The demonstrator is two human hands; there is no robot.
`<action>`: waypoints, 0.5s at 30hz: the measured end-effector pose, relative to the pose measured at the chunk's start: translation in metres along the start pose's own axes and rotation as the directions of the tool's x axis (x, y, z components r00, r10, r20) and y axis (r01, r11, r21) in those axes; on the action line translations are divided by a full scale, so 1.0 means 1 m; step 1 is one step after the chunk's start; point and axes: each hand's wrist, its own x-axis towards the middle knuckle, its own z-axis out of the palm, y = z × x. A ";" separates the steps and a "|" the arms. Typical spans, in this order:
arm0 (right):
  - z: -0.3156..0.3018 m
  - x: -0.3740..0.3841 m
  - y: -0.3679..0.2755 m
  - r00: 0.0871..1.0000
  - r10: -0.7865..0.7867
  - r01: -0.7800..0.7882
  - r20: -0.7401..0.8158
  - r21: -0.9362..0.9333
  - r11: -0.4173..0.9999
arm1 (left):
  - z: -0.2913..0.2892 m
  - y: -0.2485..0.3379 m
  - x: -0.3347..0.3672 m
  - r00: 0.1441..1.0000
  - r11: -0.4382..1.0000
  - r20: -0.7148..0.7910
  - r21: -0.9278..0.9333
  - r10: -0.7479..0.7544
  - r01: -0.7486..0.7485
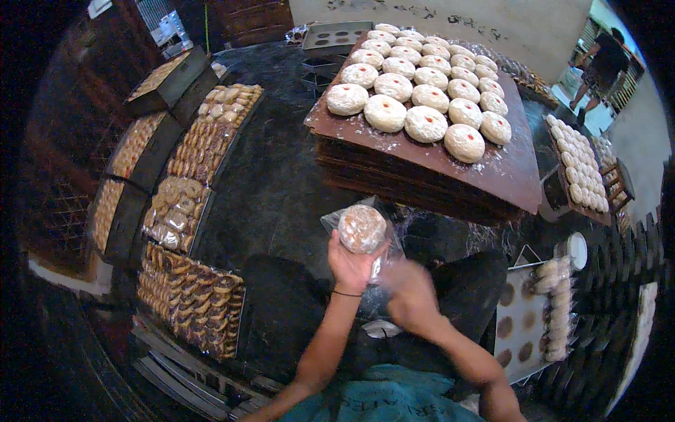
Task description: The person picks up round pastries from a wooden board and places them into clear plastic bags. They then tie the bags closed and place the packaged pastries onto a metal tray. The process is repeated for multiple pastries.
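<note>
A round, browned, flour-dusted bun (362, 228) rests on the upturned palm and fingers of my left hand (349, 269), which has a dark band at its wrist. Clear plastic film (394, 247), apparently a bag, shows around the bun and beside that palm. Close by on the right is my right hand (413, 299), smeared by motion. Its fingers look curled, but whether they grip the film cannot be made out. Beyond both hands, rows of white floured buns with red dots (425, 124) lie on a stack of reddish-brown boards (492, 179).
Trays of bagged pastries (193, 299) line the left side. At right are a metal tray (520, 323) with wrapped buns (560, 309) along its edge and a white round container (577, 250). Another board of buns (578, 165) stands farther back. A person (601, 67) is at the far right.
</note>
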 end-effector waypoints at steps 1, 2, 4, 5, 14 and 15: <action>-0.002 -0.014 0.004 0.947 0.075 -0.077 0.313 -0.005 0.997 | 0.005 -0.003 0.003 1.000 1.000 0.010 0.025 0.012 -0.013; -0.004 -0.025 0.007 0.793 0.139 -0.150 0.593 -0.030 0.988 | 0.008 -0.007 0.005 0.999 0.998 0.021 0.050 0.025 -0.026; -0.007 -0.027 0.006 0.748 0.180 -0.253 0.639 0.024 0.967 | 0.002 -0.011 0.001 1.000 1.000 0.022 0.012 0.022 -0.022; -0.010 -0.021 0.007 0.887 0.201 -0.273 0.416 0.119 0.955 | 0.001 -0.012 0.003 0.999 1.000 0.027 -0.003 0.028 -0.028; 0.012 0.008 0.012 0.995 0.012 -0.034 0.101 0.222 0.974 | 0.025 -0.018 -0.005 1.000 0.997 0.022 0.076 0.022 -0.023; 0.010 0.011 0.009 0.991 0.032 -0.057 0.128 0.199 0.978 | 0.025 -0.021 -0.002 1.000 0.996 0.008 0.091 0.026 -0.026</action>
